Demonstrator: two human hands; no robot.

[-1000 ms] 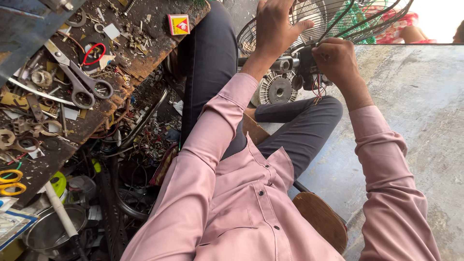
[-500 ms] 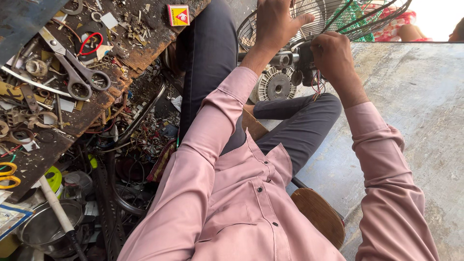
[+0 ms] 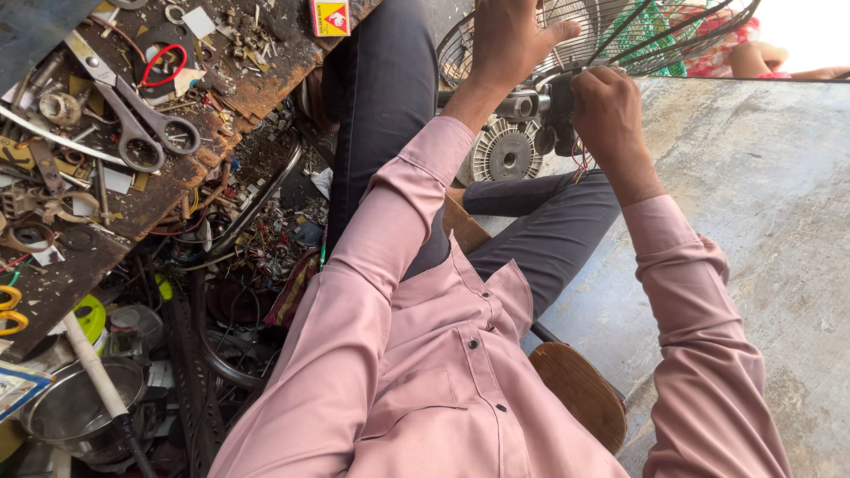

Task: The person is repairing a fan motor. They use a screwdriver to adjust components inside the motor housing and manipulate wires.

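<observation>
A table fan lies between my knees, its wire guard (image 3: 620, 26) toward the top of the view and its silver finned motor (image 3: 506, 150) facing me. My left hand (image 3: 509, 35) lies on the wire guard and holds it, thumb out to the right; its fingertips are cut off by the frame's edge. My right hand (image 3: 606, 106) is closed on the dark rear part of the motor (image 3: 560, 97), where thin red wires (image 3: 580, 164) hang out. I wear a pink shirt and dark trousers and sit on a wooden stool (image 3: 575, 389).
A cluttered wooden bench (image 3: 266, 80) at the left carries large scissors (image 3: 133, 115), a red loop of wire (image 3: 164, 62), washers and scraps. Below it lie tangled wires, metal rings and a steel bowl (image 3: 71, 407). Grey concrete floor (image 3: 779, 221) lies to the right.
Both hands stay on the fan. My right hand has shifted slightly up against the motor's rear, and the view has drifted a little.
</observation>
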